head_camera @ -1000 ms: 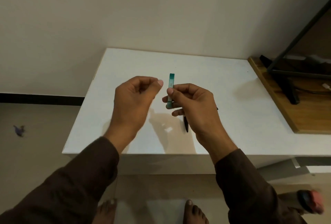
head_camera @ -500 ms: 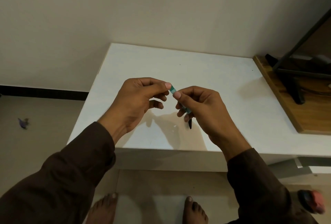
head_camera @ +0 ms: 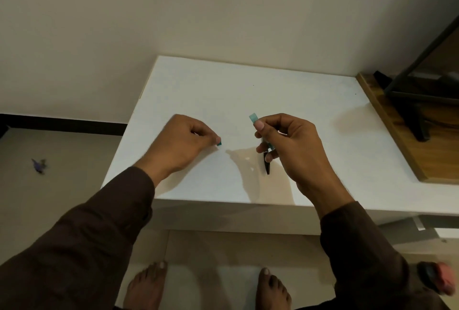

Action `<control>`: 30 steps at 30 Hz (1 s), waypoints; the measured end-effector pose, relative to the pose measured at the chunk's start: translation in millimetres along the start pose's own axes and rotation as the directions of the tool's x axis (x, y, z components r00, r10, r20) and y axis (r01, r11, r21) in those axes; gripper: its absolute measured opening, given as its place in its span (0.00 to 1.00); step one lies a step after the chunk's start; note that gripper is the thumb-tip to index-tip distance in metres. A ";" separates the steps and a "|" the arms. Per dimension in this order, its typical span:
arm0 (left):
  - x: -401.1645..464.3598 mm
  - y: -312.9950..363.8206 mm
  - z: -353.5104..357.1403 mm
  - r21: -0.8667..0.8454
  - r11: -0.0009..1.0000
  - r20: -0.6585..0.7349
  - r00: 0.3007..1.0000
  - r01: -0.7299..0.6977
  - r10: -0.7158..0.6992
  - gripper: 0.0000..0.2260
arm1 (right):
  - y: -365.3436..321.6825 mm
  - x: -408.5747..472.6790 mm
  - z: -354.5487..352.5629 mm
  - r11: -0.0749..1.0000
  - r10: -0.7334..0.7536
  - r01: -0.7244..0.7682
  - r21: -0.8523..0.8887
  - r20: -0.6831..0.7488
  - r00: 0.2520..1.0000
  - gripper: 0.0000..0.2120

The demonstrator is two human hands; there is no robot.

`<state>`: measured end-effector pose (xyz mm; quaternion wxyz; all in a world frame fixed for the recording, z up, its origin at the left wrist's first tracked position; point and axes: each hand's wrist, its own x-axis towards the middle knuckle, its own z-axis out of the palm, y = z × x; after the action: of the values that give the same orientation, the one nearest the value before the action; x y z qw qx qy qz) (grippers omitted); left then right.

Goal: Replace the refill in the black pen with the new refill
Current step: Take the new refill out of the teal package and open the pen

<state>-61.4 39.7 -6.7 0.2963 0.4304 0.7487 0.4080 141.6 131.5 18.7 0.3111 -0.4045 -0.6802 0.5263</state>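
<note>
Parted since the earlier frame: we are pinching a torn teal scrap [head_camera: 219, 144] in our left hand [head_camera: 182, 142], right hand [head_camera: 288, 144] gripping the teal plastic refill sleeve [head_camera: 253, 119] and slim black pen [head_camera: 266, 164], freeing the refill.

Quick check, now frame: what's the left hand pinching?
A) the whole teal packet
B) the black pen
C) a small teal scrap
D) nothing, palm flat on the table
C: a small teal scrap shows at the tips of the left hand, while the right hand holds both the longer teal packet and the black pen.
</note>
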 end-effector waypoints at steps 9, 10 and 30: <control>2.1 -1.0 5.8 0.195 0.980 -0.004 1.000 -0.024 0.025 0.02 | 3.2 1.1 0.4 1.000 0.004 -0.004 -0.030 -0.019 1.000 0.07; 2.0 -0.8 6.4 0.197 0.980 -0.002 1.000 -0.029 0.030 0.02 | 3.4 1.5 0.8 0.999 0.006 -0.007 -0.033 -0.020 1.000 0.06; -8.8 20.9 16.4 -0.625 0.766 0.251 0.968 0.153 0.011 0.06 | -14.1 -6.0 3.3 0.961 -0.141 0.134 -0.240 -0.009 0.990 0.04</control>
<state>-36.0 43.9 4.2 0.5285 0.3211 0.5394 0.5716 138.6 123.0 31.5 0.3049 -0.3977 -0.7608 0.4123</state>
